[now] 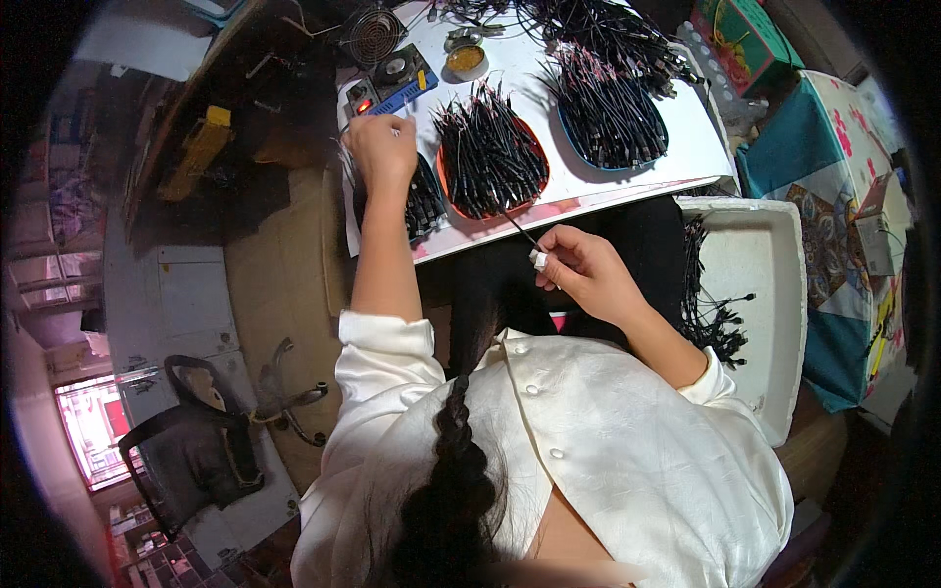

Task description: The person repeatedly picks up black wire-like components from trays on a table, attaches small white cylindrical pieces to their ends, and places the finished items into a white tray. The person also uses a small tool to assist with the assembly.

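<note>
My right hand pinches a thin black cable in front of the table edge. White wrapping shows at its fingertips. The cable reaches up to the orange-red tray, which is heaped with short black cables. My left hand is closed beside a blue-and-silver device with a lit red switch. What its fingers grip, if anything, is hidden. Under the left wrist lies another bunch of black cables in a partly covered dark-blue container.
On the table's right stands a blue tray piled with black cables. A round tin of yellowish material sits behind the orange-red tray. More cables lie in a white foam box to my right. A black chair stands at left.
</note>
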The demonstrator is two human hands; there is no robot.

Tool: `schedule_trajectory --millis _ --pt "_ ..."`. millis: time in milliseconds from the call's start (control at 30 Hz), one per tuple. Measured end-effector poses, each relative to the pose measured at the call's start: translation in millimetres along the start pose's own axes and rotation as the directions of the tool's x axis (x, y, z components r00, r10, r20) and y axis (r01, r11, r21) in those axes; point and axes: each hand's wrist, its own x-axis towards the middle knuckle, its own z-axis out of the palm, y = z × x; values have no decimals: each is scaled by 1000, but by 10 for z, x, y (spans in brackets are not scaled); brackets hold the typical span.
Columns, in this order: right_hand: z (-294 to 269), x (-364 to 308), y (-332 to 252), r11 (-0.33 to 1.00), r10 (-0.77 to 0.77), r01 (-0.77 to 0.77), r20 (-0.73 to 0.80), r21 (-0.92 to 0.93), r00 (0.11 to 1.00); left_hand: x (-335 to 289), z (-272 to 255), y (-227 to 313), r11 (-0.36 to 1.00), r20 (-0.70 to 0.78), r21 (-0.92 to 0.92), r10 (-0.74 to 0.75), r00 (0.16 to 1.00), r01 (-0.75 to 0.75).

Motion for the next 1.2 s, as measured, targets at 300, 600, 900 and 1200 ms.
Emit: schedule_trajectory --millis 300,600,900,1200 --pt "154 -126 -341 981 -151 142 54 135 987 -1003 -694 454 -10 385 -923 -58 921 385" --pt "230 -116 -304 912 -52 19 72 409 996 -1348 -671 568 -332 551 -787 0 835 520" --pt "269 -54 -165 803 -26 -66 145 592 989 -1441 -708 681 -329 545 -790 13 839 518" --pt "543 -111 -220 956 -240 227 -50 -184 969 -1675 -688 847 -198 396 -900 -5 918 388"
